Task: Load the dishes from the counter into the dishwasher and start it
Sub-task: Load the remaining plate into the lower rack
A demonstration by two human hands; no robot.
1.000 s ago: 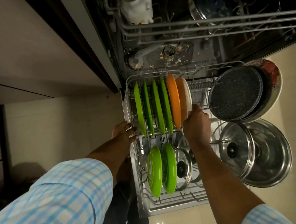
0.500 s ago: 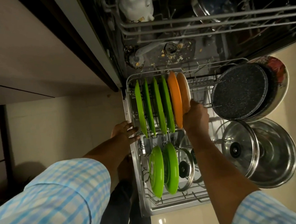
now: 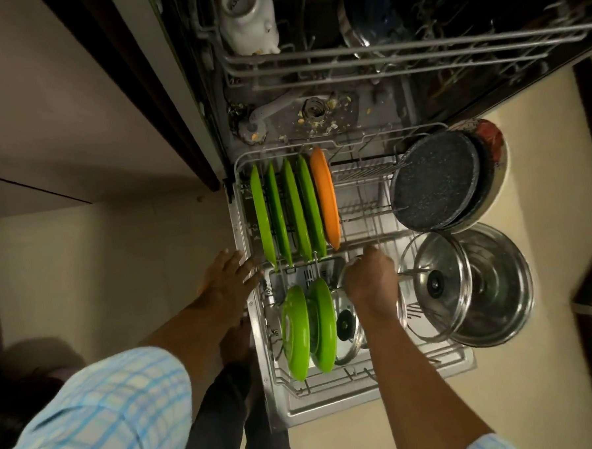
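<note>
We look down into the open dishwasher, where the pulled-out grey wire lower rack (image 3: 255, 329) carries the dishes. Four bright green plates (image 3: 295, 207) stand on edge in a row at its left side, and one orange plate (image 3: 326, 198) stands just beside them on the right. Nearer to us, two smaller green plates (image 3: 295, 330) stand upright, with a small glass lid with black knob (image 3: 344, 324) next to them. At the right are a dark speckled pan (image 3: 434, 181) and a large glass lid with steel rim (image 3: 435, 282). The left hand (image 3: 227, 279) has straight, spread fingers, with the tips at the rack's left rim. The right hand (image 3: 371, 275) is in the middle of the rack with curled fingers (we cannot tell whether they hold anything).
</note>
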